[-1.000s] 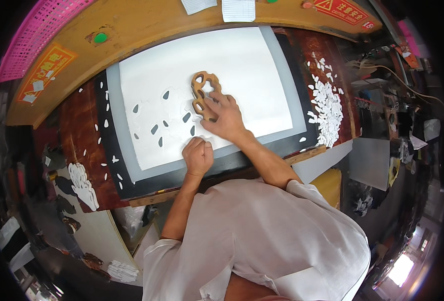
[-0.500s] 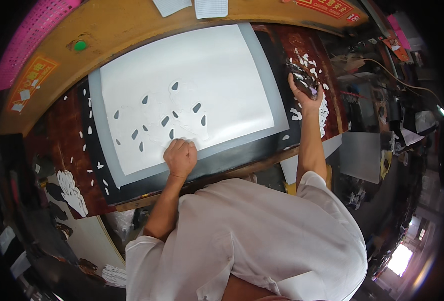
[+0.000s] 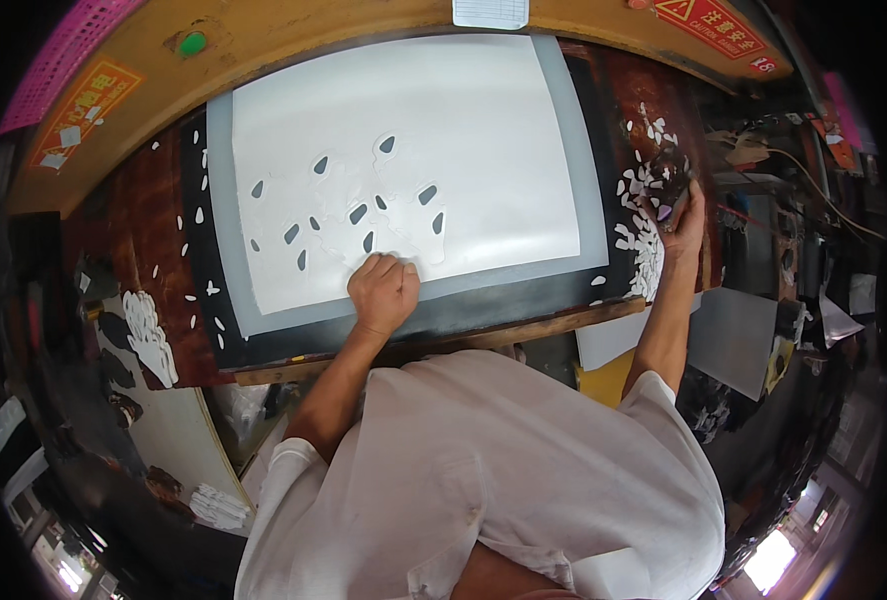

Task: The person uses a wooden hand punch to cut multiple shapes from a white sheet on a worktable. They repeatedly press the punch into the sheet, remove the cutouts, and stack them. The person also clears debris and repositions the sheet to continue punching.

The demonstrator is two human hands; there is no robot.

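Observation:
A large white sheet (image 3: 463, 120) lies on a grey board, with several rounded holes cut through its left and middle part. My left hand (image 3: 384, 292) is closed in a fist and rests on the sheet's near edge, just below the holes. What its curled fingers hold, if anything, is hidden. Over to the right, my right hand (image 3: 685, 225) is closed round a dark cutting die (image 3: 669, 178) with shiny edges. The die is over the dark red table strip, among scattered small white cut pieces (image 3: 647, 262). Fingers and shadow hide part of the die.
A yellow machine beam (image 3: 293, 62) with a green button (image 3: 192, 43) spans the far side. White pieces are stacked (image 3: 148, 340) at the table's left end, and more lie loose along the black mat. A wooden rail (image 3: 523, 332) runs along the near edge.
The whole view has shifted. My right hand has moved a little right and nearer with the cutting die, turning at the wrist. My left fist stays at about the same place on the sheet.

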